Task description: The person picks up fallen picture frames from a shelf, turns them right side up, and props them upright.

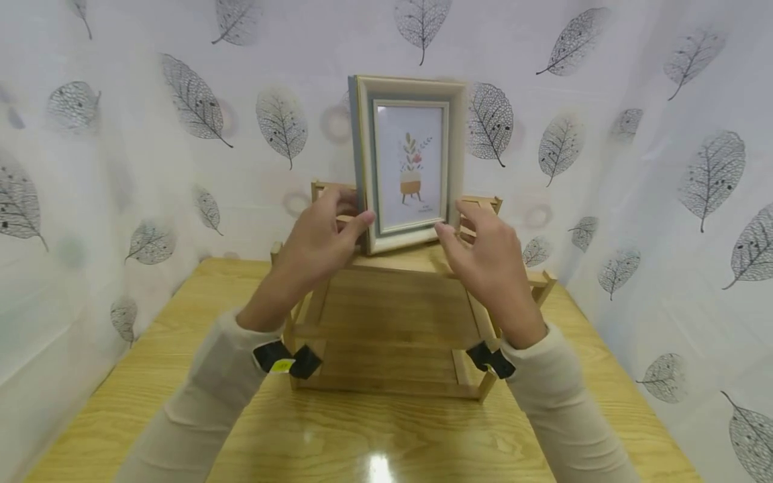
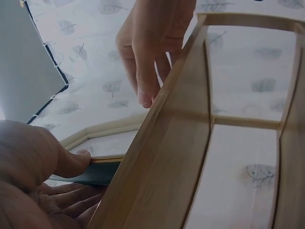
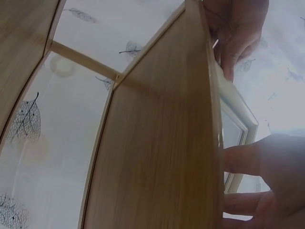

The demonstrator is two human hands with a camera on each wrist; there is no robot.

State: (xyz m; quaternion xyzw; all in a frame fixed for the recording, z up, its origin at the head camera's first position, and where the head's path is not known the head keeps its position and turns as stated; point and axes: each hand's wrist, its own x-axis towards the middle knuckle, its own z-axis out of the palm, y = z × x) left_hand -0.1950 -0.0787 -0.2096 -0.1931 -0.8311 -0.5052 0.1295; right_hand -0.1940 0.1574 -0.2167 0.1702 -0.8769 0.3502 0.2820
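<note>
A cream and grey-blue picture frame (image 1: pixel 417 231), holding a print of a potted plant, stands upright and slightly turned at the top of a wooden rack (image 1: pixel 386 335). My left hand (image 1: pixel 323 235) grips its lower left side, thumb on the front and fingers behind; the left wrist view shows the frame's blue-grey edge (image 2: pixel 97 172) between them. At the lower right corner my right hand (image 1: pixel 486 251) holds the frame, thumb tip at the front and fingers by the side edge. In the right wrist view its fingertips are partly hidden behind the rack's board (image 3: pixel 162 119).
The rack has slatted tiers with side posts, and stands on a wood-grain table (image 1: pixel 338 436). A white curtain (image 1: pixel 338 40) printed with dark leaves hangs behind and along both sides. Black straps with small devices (image 1: pixel 304 362) sit on both wrists.
</note>
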